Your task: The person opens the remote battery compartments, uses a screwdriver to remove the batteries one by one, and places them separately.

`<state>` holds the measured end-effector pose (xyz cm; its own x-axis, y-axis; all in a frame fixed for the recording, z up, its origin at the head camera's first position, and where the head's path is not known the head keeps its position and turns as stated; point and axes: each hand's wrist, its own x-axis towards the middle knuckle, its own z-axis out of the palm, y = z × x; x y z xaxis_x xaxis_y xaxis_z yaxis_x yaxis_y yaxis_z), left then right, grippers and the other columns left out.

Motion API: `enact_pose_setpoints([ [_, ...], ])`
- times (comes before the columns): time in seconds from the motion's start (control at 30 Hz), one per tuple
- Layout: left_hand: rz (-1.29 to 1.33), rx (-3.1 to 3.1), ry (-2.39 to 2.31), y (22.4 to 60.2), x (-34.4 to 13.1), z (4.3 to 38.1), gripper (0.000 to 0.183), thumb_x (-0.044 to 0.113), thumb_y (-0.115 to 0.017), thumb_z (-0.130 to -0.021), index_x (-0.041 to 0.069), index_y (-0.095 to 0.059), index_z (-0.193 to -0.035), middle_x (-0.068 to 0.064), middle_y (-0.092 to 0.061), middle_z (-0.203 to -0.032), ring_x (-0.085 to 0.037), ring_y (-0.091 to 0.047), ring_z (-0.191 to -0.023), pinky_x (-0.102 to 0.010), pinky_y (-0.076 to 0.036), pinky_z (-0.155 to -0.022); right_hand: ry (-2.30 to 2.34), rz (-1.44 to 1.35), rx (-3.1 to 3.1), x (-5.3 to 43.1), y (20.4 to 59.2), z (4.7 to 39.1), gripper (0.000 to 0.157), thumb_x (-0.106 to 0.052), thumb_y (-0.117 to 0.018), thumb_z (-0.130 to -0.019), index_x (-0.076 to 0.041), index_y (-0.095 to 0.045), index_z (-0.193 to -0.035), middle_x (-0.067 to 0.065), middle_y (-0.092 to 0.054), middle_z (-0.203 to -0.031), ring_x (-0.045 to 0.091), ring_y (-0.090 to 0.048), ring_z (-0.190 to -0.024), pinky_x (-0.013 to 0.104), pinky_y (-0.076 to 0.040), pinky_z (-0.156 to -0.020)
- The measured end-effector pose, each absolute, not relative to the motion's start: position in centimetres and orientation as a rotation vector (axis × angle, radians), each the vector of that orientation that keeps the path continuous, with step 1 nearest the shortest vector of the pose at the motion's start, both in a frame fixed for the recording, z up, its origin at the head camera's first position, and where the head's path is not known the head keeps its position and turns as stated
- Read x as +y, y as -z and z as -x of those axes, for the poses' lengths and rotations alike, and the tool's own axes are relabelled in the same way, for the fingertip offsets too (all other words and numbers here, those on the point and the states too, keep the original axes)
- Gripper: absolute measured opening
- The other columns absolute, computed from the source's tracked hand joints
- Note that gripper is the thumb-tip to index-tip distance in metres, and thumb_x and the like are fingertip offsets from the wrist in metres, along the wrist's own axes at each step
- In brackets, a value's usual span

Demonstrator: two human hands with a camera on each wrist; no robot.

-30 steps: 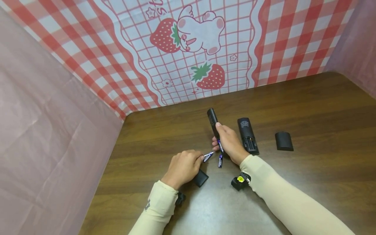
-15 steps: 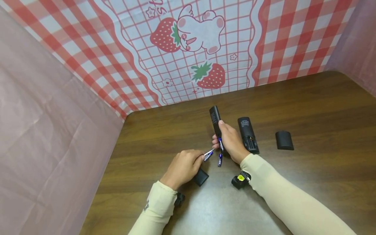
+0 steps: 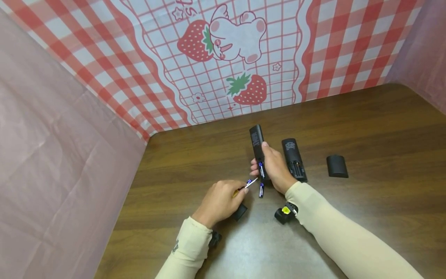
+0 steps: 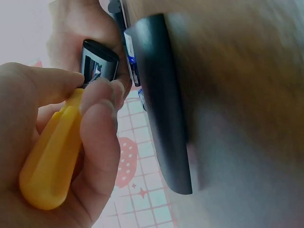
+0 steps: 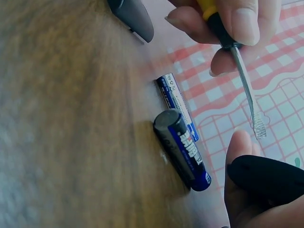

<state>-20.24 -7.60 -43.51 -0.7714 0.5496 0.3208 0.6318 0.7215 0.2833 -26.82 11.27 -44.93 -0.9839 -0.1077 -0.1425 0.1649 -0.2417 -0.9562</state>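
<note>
My left hand [image 3: 218, 202] pinches a flat-blade screwdriver [image 5: 245, 83] by its yellow handle [image 4: 52, 161]. The bare blade points toward the lower end of a black remote control [image 3: 256, 138], which my right hand [image 3: 276, 167] grips with the thumb along its side. The remote's back faces up, its battery compartment uncovered, and a blue-and-silver battery [image 3: 262, 170] shows there. Two loose batteries lie on the table below: one [image 5: 183, 149] nearer the right wrist camera, the other [image 5: 176, 103] just beyond it. Partly under my left hand is a black battery cover [image 3: 240, 212].
Right of my right hand, a second black remote [image 3: 292, 153] lies back up, its compartment uncovered. Another black cover [image 3: 337, 166] rests farther right on the wooden table [image 3: 376, 201]. A red checked cloth [image 3: 334, 50] hangs behind the table.
My right hand has turned the remote so more of its back faces the head camera. My left hand has rolled slightly, showing the yellow handle, and the blade has shifted right toward the remote.
</note>
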Motion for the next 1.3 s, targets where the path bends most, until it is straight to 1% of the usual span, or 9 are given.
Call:
enact_pose_setpoints([
  [0.1,0.936,-2.71,0.558,43.6,-7.4,20.2,0.014,0.023,-0.066,-0.097,0.013,-0.077,-0.098,0.003,-0.073,-0.088,-0.01,-0.067,-0.077,-0.031,-0.054,-0.069,2.346,-0.061,1.796,11.3,45.0,26.9,0.064,-0.046,-0.025,-0.109,0.011,-0.044,-0.131,0.013,-0.063,-0.09,0.016,-0.066,-0.065,0.037,-0.059,-0.066],
  [0.23,0.929,-2.717,0.563,43.6,-7.3,20.1,0.013,0.023,-0.065,-0.097,0.016,-0.075,-0.092,0.007,-0.068,-0.079,-0.006,-0.06,-0.067,-0.029,-0.051,-0.062,2.353,-0.047,1.755,11.3,45.0,26.9,0.068,-0.047,-0.025,-0.109,0.015,-0.043,-0.13,0.013,-0.064,-0.087,0.016,-0.066,-0.064,0.038,-0.059,-0.065],
  [0.33,0.929,-2.715,0.561,43.6,-7.2,20.1,0.013,0.023,-0.065,-0.097,0.017,-0.073,-0.088,0.008,-0.065,-0.075,-0.006,-0.056,-0.063,-0.028,-0.048,-0.059,2.354,-0.037,1.733,11.2,45.0,26.9,0.068,-0.047,-0.025,-0.109,0.015,-0.044,-0.128,0.014,-0.065,-0.087,0.017,-0.066,-0.064,0.038,-0.059,-0.065],
  [0.6,0.934,-2.741,0.567,43.4,-6.8,20.0,0.014,0.023,-0.064,-0.097,0.017,-0.074,-0.09,0.009,-0.065,-0.076,-0.005,-0.056,-0.063,-0.026,-0.047,-0.059,2.364,-0.033,1.723,11.4,45.1,26.8,0.067,-0.047,-0.025,-0.109,0.014,-0.042,-0.13,0.014,-0.064,-0.087,0.017,-0.066,-0.064,0.038,-0.059,-0.062],
  [0.8,0.943,-2.765,0.582,43.4,-6.6,19.8,0.013,0.024,-0.066,-0.097,0.016,-0.076,-0.095,0.007,-0.069,-0.082,-0.004,-0.058,-0.067,-0.025,-0.049,-0.061,2.362,-0.052,1.71,11.4,45.2,26.8,0.067,-0.047,-0.025,-0.109,0.014,-0.042,-0.13,0.014,-0.064,-0.087,0.017,-0.065,-0.063,0.038,-0.059,-0.06],
  [1.07,0.933,-2.738,0.563,43.4,-6.5,19.6,0.013,0.025,-0.065,-0.097,0.017,-0.074,-0.092,0.007,-0.067,-0.077,-0.006,-0.056,-0.062,-0.028,-0.047,-0.057,2.356,-0.063,1.714,11.1,45.2,26.7,0.066,-0.046,-0.026,-0.109,0.014,-0.042,-0.129,0.013,-0.064,-0.085,0.016,-0.064,-0.06,0.037,-0.058,-0.058],
  [1.3,0.925,-2.718,0.519,43.3,-6.4,19.6,0.014,0.024,-0.064,-0.097,0.017,-0.072,-0.088,0.006,-0.066,-0.077,-0.01,-0.058,-0.064,-0.032,-0.048,-0.057,2.357,-0.07,1.726,10.9,45.0,26.8,0.066,-0.046,-0.026,-0.109,0.014,-0.043,-0.129,0.012,-0.065,-0.084,0.017,-0.065,-0.059,0.038,-0.058,-0.058],
])
